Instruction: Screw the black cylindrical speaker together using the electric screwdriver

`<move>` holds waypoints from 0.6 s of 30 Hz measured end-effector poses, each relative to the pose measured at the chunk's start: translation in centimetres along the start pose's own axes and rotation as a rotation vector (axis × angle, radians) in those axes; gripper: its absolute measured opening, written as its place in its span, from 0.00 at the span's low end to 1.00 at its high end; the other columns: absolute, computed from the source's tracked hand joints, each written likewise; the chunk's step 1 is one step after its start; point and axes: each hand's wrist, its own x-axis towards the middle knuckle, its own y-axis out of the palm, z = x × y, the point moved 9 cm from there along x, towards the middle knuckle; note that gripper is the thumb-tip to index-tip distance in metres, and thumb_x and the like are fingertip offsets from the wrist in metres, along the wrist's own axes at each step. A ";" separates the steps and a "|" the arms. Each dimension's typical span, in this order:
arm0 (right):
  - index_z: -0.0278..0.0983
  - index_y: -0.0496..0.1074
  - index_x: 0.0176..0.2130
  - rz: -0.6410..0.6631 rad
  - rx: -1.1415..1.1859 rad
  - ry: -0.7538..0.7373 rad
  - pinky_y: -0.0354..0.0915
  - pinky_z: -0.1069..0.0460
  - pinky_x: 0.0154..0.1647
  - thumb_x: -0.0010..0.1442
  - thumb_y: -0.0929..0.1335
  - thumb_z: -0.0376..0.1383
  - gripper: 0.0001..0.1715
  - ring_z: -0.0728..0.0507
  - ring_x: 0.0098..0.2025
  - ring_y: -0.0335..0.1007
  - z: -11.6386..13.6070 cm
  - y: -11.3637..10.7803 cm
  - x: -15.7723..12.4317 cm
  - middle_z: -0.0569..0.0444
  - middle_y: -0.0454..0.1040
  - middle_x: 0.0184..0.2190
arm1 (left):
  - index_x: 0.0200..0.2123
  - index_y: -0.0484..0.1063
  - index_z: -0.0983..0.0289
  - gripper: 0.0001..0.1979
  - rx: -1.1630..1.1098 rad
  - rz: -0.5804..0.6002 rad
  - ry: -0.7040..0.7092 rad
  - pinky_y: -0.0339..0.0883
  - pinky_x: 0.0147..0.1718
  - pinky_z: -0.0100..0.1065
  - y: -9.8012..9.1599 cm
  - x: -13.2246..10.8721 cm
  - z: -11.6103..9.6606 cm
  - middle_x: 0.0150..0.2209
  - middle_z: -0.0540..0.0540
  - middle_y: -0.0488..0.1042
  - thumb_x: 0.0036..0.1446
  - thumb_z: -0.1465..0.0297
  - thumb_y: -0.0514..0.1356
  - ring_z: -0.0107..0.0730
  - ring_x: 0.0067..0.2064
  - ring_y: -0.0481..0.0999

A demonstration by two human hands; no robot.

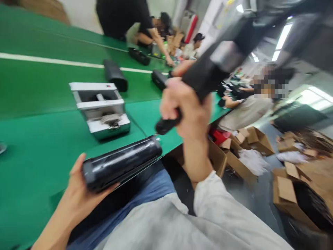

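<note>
My left hand is closed round the near end of a shiny black cylinder, which lies slanted along the green table's front edge. My right hand is wrapped around a dark power screwdriver, blurred by motion. Its narrow black nose points down and left, with a thin tip close to the cylinder's far end. Whether the tip touches the cylinder I cannot tell. Beyond the cylinder, a white-edged parts box holds small metal pieces in its front compartment.
More black cylinders lie on the green work surface farther off. Several people work along the line, one in a black shirt opposite me. Open cardboard boxes and plastic bags stand on the floor to the right.
</note>
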 end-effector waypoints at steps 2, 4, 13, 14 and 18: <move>0.44 0.73 0.40 -0.040 -0.035 -0.050 0.61 0.55 0.16 0.62 0.79 0.34 0.13 0.53 0.14 0.56 1.1 -1.6 -1.1 0.70 0.64 0.18 | 0.83 0.40 0.61 0.65 0.043 0.097 -0.042 0.77 0.64 0.62 -0.4 -2.2 1.4 0.73 0.67 0.65 0.60 0.34 0.68 0.58 0.65 0.79; 0.45 0.72 0.39 -0.081 -0.086 -0.043 0.60 0.54 0.13 0.58 0.78 0.33 0.14 0.52 0.13 0.55 1.5 -2.6 -2.1 0.70 0.63 0.18 | 0.83 0.33 0.59 0.66 0.048 0.171 -0.055 0.73 0.67 0.63 -0.3 -3.1 1.8 0.75 0.68 0.61 0.61 0.36 0.68 0.61 0.69 0.76; 0.45 0.75 0.44 0.033 -0.061 -0.069 0.61 0.54 0.15 0.66 0.76 0.31 0.11 0.52 0.15 0.57 0.6 -0.8 -4.8 0.66 0.67 0.22 | 0.83 0.32 0.59 0.64 0.020 0.175 -0.072 0.69 0.69 0.64 -0.3 -2.5 1.3 0.75 0.67 0.61 0.63 0.43 0.71 0.63 0.71 0.72; 0.45 0.76 0.45 0.051 -0.043 -0.065 0.61 0.54 0.16 0.67 0.76 0.30 0.11 0.52 0.15 0.59 0.2 -0.6 -5.0 0.66 0.68 0.22 | 0.83 0.31 0.58 0.64 0.014 0.184 -0.076 0.69 0.70 0.64 -0.4 -2.7 1.2 0.75 0.67 0.61 0.63 0.43 0.71 0.63 0.72 0.72; 0.45 0.75 0.46 0.044 -0.009 -0.035 0.63 0.55 0.18 0.65 0.78 0.29 0.15 0.52 0.17 0.62 -1.0 0.1 -5.4 0.66 0.71 0.24 | 0.83 0.28 0.54 0.60 0.021 0.180 -0.025 0.69 0.71 0.65 -0.9 -2.9 -1.0 0.76 0.65 0.60 0.67 0.40 0.65 0.62 0.73 0.72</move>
